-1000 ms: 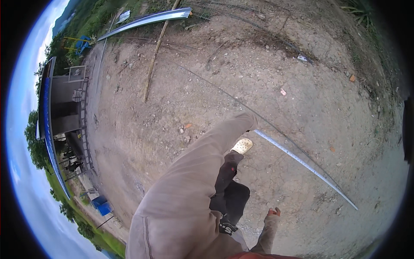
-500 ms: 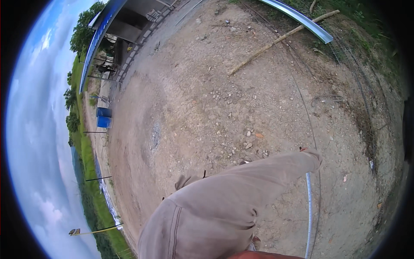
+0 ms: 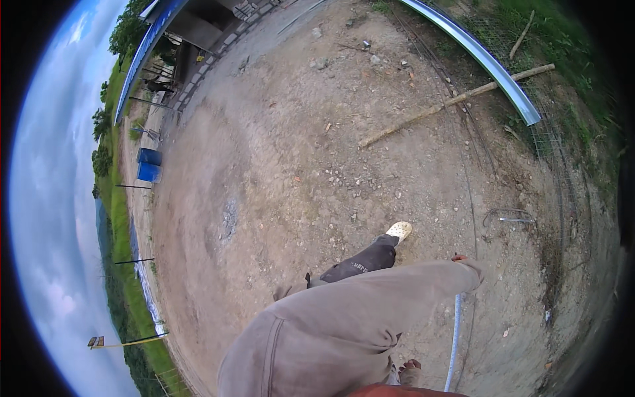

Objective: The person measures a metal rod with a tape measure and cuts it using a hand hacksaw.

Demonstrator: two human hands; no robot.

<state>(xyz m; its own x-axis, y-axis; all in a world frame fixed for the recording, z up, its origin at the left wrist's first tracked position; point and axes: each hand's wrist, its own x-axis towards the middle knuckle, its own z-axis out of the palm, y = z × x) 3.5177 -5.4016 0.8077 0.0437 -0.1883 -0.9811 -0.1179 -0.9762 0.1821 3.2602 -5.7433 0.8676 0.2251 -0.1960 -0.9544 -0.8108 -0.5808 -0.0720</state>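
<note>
My left arm, in a beige sleeve (image 3: 357, 304), hangs across the lower middle. The cuff covers most of my left hand (image 3: 460, 257); only some curled fingertips show. A long pale blue-white strip (image 3: 454, 337) runs from that cuff to the lower edge, seemingly in the closed hand, though the grip itself is covered. Below the arm is a small brown shape like fingertips (image 3: 411, 364), partly hidden; I cannot tell for sure that it is my right hand. Beyond the sleeve, a leg in dark trousers (image 3: 360, 263) stretches out to a pale clog (image 3: 399, 230).
Stony ground (image 3: 297, 172) slopes through the view. At upper right a metal channel (image 3: 489, 63) crosses a wooden pole (image 3: 456, 100), near wire mesh (image 3: 549, 142). A thin dark cable (image 3: 472, 218) lies on the ground. Blue drums (image 3: 149, 165) and a roofed building (image 3: 198, 30) stand left.
The ground features have shifted downward in view as I move. The leg and pale clog have come out from behind the sleeve. The strip still meets the left cuff.
</note>
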